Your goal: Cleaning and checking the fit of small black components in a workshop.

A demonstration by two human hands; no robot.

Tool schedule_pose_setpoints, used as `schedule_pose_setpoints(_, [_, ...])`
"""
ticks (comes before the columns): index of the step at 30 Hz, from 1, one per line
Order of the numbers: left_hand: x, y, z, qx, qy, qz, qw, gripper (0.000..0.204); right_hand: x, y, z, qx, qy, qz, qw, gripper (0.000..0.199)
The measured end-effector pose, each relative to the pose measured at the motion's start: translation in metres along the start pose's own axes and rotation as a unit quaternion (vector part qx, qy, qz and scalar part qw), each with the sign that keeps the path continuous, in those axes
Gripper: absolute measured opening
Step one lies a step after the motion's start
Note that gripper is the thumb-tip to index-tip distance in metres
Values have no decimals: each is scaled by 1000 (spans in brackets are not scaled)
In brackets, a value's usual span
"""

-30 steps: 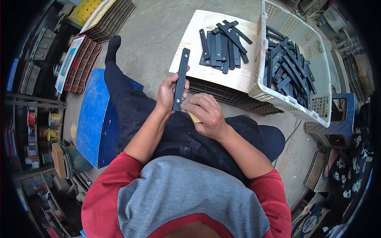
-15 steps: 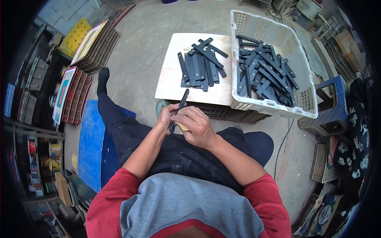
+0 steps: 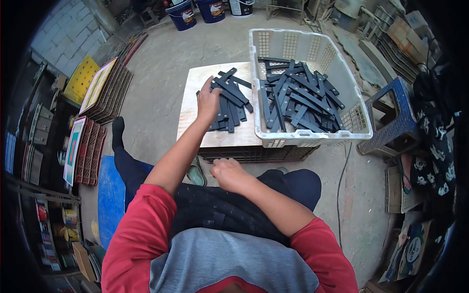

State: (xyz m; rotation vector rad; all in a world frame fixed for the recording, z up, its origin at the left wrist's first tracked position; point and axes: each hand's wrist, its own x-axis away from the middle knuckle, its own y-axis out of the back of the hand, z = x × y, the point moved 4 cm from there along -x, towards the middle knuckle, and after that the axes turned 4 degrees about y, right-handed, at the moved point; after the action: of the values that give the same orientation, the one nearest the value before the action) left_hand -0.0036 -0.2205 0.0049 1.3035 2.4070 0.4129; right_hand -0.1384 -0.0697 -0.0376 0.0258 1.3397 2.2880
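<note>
My left hand [image 3: 209, 101] reaches forward and lies flat on a pile of black flat strips [image 3: 230, 105], fingers stretched over them. The pile rests on a pale wooden board [image 3: 215, 139] set on a black crate [image 3: 254, 154]. My right hand [image 3: 229, 174] hovers over my lap near the crate's front edge, fingers curled in, with nothing seen in it. A white plastic basket [image 3: 312, 139] stands on the board's right side, filled with several more black strips [image 3: 298, 97].
A blue plastic stool [image 3: 391, 117] stands right of the basket. Stacked trays and framed panels [image 3: 105, 90] lie at the left, a blue mat [image 3: 110, 195] beside my leg, buckets [image 3: 183, 14] at the back. A cable runs along the concrete floor at the right.
Both hands held one black strip over my lap before. My left hand has since stretched out to the pile on the board, and the strip is no longer in my hands.
</note>
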Motion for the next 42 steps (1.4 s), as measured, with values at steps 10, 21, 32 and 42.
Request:
schedule_pose_setpoints(10, [61, -137, -113, -316, -185, 360, 858, 59, -5, -4, -1, -28, -21, 94, 995, 24])
schedule_pose_setpoints(21, [50, -183, -74, -462, -68, 464, 753, 49, 0, -8, -15, -100, -6, -15, 995, 42])
schedule_pose_setpoints(32, [55, -157, -98, -239, -189, 282, 910, 34, -3, -12, -33, -176, -99, 48, 978, 45])
schedule_pose_setpoints(42, [69, -19, -105, 272, -92, 174, 942, 8, -1, 17, -23, -47, -103, -43, 993, 17])
